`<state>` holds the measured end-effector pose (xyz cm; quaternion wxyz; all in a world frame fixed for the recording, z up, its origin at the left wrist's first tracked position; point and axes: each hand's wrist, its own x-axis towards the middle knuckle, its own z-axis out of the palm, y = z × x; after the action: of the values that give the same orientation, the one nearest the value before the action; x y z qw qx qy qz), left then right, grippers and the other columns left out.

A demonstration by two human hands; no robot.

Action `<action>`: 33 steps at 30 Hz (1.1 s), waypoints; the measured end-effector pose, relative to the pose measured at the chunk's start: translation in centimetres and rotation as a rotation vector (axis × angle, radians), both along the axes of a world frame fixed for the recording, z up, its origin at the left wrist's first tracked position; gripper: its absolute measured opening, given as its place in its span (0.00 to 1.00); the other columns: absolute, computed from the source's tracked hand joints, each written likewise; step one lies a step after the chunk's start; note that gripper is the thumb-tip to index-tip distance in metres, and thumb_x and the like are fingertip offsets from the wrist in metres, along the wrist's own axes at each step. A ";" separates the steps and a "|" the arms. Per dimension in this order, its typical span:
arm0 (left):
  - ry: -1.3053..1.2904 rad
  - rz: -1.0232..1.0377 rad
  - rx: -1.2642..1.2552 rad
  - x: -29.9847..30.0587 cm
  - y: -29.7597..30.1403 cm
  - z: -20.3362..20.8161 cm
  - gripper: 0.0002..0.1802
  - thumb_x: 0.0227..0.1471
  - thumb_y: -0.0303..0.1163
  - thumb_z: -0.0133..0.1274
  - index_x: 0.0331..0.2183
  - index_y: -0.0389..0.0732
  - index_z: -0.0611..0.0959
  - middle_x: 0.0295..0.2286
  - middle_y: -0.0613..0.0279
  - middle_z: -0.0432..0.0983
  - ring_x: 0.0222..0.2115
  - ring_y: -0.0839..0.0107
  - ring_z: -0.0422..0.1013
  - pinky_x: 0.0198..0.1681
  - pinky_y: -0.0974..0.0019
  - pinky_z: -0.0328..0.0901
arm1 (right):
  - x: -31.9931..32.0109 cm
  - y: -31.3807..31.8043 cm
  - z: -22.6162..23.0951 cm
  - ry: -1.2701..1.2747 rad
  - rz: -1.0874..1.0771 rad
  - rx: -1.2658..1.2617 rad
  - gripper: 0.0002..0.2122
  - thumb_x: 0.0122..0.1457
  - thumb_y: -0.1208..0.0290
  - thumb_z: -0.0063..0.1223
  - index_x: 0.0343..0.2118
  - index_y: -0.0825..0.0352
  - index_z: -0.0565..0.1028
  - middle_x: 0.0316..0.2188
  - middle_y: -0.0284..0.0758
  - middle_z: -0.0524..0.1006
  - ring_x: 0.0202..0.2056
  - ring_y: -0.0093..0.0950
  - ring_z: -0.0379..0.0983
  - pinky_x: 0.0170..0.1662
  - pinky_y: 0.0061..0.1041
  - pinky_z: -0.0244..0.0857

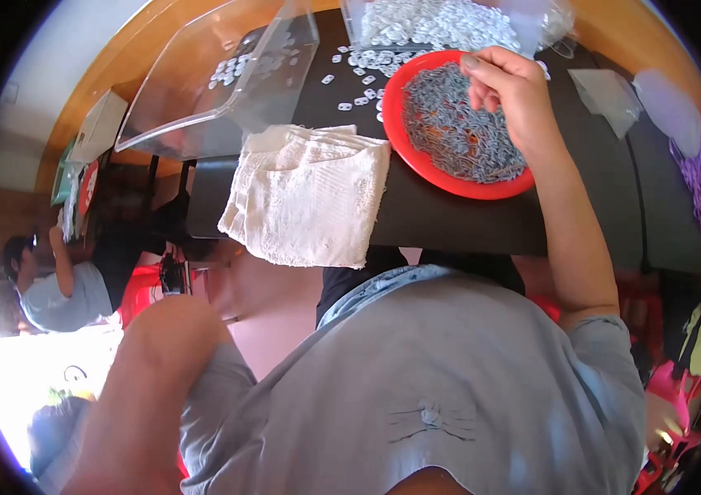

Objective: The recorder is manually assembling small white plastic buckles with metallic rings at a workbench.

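Observation:
My right hand (509, 87) is raised over the upper right part of a red plate (396, 111), with thumb and forefinger pressed together and the other fingers curled. Whatever the pinch may hold is too small or hidden to make out. The plate is filled with small, thin grey pieces (449, 124), perhaps screws, lying in a loose heap. My left arm (152, 371) is bent at the elbow, and its hand lies outside the picture. A folded cream towel (309, 198) rests left of the plate, hanging slightly over the front edge of the dark table (466, 227).
Small white flat pieces (367, 78) with holes are scattered behind the plate, below a clear bin (441, 23) full of them. A large clear plastic box (202, 99) stands at the left. Clear bags (606, 95) lie at the right. Another person (70, 289) sits far left.

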<state>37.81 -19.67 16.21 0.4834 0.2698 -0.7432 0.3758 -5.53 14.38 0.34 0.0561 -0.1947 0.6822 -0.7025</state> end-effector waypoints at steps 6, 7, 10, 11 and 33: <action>0.032 -0.279 0.276 -9.0 7.4 -1.1 0.14 0.53 0.31 0.50 0.41 0.38 0.79 0.38 0.56 0.76 0.39 0.67 0.73 0.40 0.63 0.69 | -0.3 -1.0 -2.0 0.124 -0.016 0.078 0.10 0.57 0.65 0.57 0.27 0.67 0.76 0.14 0.25 0.69 0.17 0.13 0.62 0.20 0.15 0.52; 0.041 -0.315 0.320 -9.2 7.9 -1.2 0.14 0.53 0.31 0.50 0.41 0.37 0.79 0.38 0.56 0.76 0.39 0.67 0.73 0.40 0.63 0.69 | -0.5 -1.1 -2.2 0.194 -0.028 0.122 0.10 0.58 0.66 0.57 0.27 0.68 0.76 0.14 0.24 0.68 0.17 0.13 0.61 0.20 0.15 0.54; 0.068 -0.406 0.451 -9.3 8.6 -1.1 0.14 0.53 0.32 0.50 0.41 0.37 0.79 0.38 0.56 0.76 0.39 0.68 0.73 0.41 0.64 0.69 | -0.8 -1.0 -2.8 0.293 -0.052 0.183 0.10 0.58 0.68 0.57 0.26 0.69 0.74 0.15 0.23 0.66 0.18 0.13 0.59 0.22 0.16 0.57; 0.076 -0.438 0.498 -9.2 8.3 -1.4 0.14 0.53 0.32 0.50 0.41 0.37 0.79 0.37 0.55 0.76 0.39 0.68 0.73 0.41 0.64 0.69 | -0.8 -0.5 -2.9 0.343 -0.063 0.219 0.09 0.58 0.68 0.57 0.26 0.69 0.74 0.15 0.23 0.66 0.18 0.13 0.60 0.22 0.16 0.57; -0.407 -0.904 1.457 -19.2 8.8 0.6 0.05 0.50 0.27 0.54 0.31 0.35 0.78 0.26 0.67 0.72 0.27 0.80 0.66 0.35 0.76 0.59 | 22.7 -8.6 10.5 1.201 0.610 -0.032 0.07 0.40 0.71 0.56 0.24 0.68 0.77 0.21 0.35 0.74 0.24 0.34 0.75 0.23 0.35 0.64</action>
<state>18.60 -10.84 16.81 0.1519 0.1190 -0.9055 -0.3780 17.19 5.82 10.80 -0.1402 -0.7363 0.4989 -0.4350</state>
